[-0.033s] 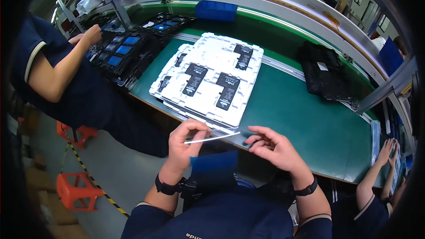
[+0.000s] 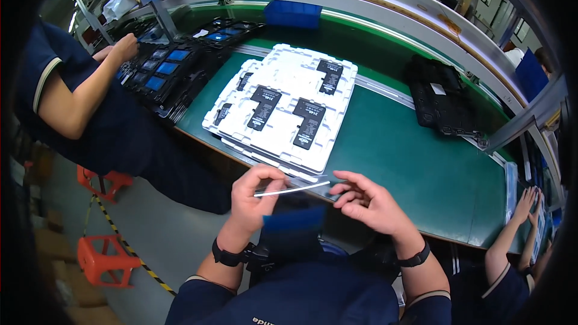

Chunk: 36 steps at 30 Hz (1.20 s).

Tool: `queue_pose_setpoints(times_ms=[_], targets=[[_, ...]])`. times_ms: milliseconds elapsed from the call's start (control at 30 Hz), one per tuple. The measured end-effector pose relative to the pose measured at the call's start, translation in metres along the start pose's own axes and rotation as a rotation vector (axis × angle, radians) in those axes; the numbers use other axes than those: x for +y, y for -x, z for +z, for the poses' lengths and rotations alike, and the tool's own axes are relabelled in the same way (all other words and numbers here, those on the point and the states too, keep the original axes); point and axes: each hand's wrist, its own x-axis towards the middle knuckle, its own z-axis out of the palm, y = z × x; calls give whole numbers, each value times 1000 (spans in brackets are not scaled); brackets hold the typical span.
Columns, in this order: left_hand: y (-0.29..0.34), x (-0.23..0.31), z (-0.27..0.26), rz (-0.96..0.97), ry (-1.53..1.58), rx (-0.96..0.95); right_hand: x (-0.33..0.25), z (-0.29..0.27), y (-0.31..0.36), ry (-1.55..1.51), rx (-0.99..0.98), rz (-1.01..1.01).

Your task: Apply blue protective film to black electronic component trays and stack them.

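My left hand (image 2: 251,197) is closed, thumb and forefinger pinching a thin clear film strip (image 2: 308,187) with a bright white edge. The strip reaches across toward my right hand (image 2: 374,203), which is open with its fingers loosely bent and apart, close to the strip's free end. Below the strip a dark blue translucent sheet (image 2: 294,224) hangs near my left thumb; whether that hand holds it too, I cannot tell. Beyond my hands, a white moulded tray (image 2: 283,72) on the bench carries several black L-shaped battery packs (image 2: 309,123).
The green bench (image 2: 409,168) runs left to right. Black casing parts (image 2: 442,96) lie at its right. A co-worker's hand (image 2: 123,49) is over black frames with blue panels (image 2: 162,69) at left; another person's hands (image 2: 527,207) are at far right. Orange stools (image 2: 105,259) stand on the floor.
My left hand and the film strip have shifted very slightly to the right, while my right hand has moved slightly left toward the strip's end. The blue sheet has swung a little.
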Motion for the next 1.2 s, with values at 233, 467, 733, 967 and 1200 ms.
queue_pose_setpoints(times_ms=[233,467,733,967,1200], targets=[[5,-5,26,-155,126,-143,4,18,-2,-181,50,-7],[1,-13,40,-328,271,-220,7,1,6,-111,326,131],[11,-12,54,-322,173,-291,21,-3,12,-101,408,33],[15,-22,54,-323,141,-276,26,-7,15,-113,333,-3],[11,-25,61,-308,141,-306,28,-14,22,-45,289,-14]])
